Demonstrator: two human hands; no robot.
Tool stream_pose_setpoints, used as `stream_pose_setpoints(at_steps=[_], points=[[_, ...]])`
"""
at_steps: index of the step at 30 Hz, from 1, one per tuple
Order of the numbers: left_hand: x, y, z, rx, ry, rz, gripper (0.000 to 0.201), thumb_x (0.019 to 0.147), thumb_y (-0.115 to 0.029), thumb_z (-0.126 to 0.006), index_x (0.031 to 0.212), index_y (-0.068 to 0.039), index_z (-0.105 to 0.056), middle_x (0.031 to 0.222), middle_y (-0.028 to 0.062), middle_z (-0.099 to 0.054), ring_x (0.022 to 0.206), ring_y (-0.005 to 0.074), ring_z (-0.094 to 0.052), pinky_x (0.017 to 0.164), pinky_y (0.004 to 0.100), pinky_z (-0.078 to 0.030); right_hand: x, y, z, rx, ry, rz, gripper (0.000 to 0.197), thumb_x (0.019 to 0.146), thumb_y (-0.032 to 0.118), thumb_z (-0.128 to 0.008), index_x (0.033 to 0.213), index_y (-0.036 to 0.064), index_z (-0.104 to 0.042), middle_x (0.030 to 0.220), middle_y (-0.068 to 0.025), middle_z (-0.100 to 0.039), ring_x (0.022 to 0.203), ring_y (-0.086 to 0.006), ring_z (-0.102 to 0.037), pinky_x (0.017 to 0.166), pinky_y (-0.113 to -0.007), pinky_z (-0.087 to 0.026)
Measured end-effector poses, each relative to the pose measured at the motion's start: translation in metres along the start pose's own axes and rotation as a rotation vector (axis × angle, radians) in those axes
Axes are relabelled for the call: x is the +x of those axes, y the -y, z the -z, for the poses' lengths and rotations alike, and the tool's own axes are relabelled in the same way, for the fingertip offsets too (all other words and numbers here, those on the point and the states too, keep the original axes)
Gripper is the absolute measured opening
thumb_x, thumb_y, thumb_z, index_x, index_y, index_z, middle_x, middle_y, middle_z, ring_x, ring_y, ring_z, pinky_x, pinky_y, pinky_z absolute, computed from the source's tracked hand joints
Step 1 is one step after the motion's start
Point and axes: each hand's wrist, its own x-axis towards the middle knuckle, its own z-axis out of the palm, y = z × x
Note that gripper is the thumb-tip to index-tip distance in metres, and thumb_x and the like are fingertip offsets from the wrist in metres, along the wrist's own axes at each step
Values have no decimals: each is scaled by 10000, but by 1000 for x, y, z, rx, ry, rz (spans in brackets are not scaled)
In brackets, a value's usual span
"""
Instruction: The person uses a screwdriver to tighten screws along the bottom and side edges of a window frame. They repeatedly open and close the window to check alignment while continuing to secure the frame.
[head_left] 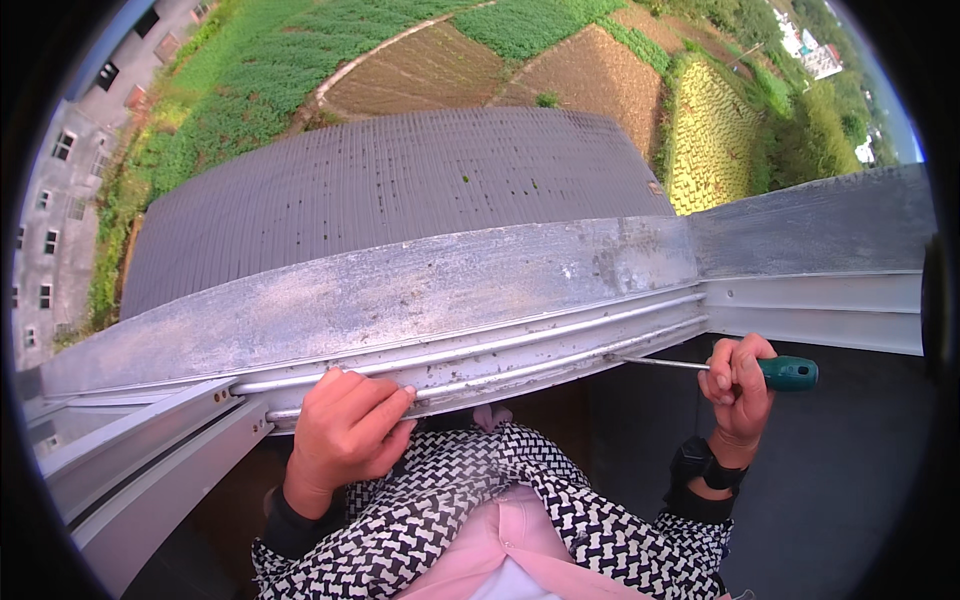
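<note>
A pale metal window track [540, 352] with two raised rails runs across in front of me, with dark specks of dirt in its grooves. My left hand [345, 428] is closed on the track's near edge, beside the sliding window frames; one fingertip rests by the near rail, and the thumb is lower down. In my right hand [738, 385] is a screwdriver [790, 374] with a dark green handle. Its thin shaft points left, and the tip meets the near groove of the track, right of the middle. The fingers wrap round where handle and shaft join.
Two sliding window frames [165, 450] stand at the left. Outside the track lies a grey concrete ledge [400, 300], bending at the right into a side wall [810, 225]. Beyond and below are a corrugated roof [400, 175], fields and a grey building [60, 190].
</note>
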Motion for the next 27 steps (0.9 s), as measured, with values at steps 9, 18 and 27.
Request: stream_pose_setpoints(at_steps=[9, 18, 27], points=[[1, -1, -3, -13, -4, 13, 398, 588, -64, -787, 980, -28, -724, 860, 86, -681, 690, 265, -611, 607, 394, -440, 14, -30, -63, 275, 217, -107, 322, 1057, 211, -581, 791, 70, -465, 743, -108, -562, 509, -72, -351, 463, -247, -345], [4, -3, -4, -7, -33, 6, 374, 589, -67, -794, 955, -25, -728, 832, 73, -676, 666, 251, -595, 581, 387, -412, 21, 8, 7, 15, -77, -83, 287, 1032, 142, -518, 759, 77, -455, 693, -88, -541, 492, -47, -303, 451, -210, -286], [4, -3, -6, -3, -38, 16, 368, 576, -86, -792, 934, -22, -731, 812, 74, -662, 647, 255, -583, 572, 393, -391, 11, 17, 8, 166, -17, 5, 286, 1031, 165, -533, 764, 83, -467, 681, -83, -537, 498, -60, -333, 459, -230, -294]])
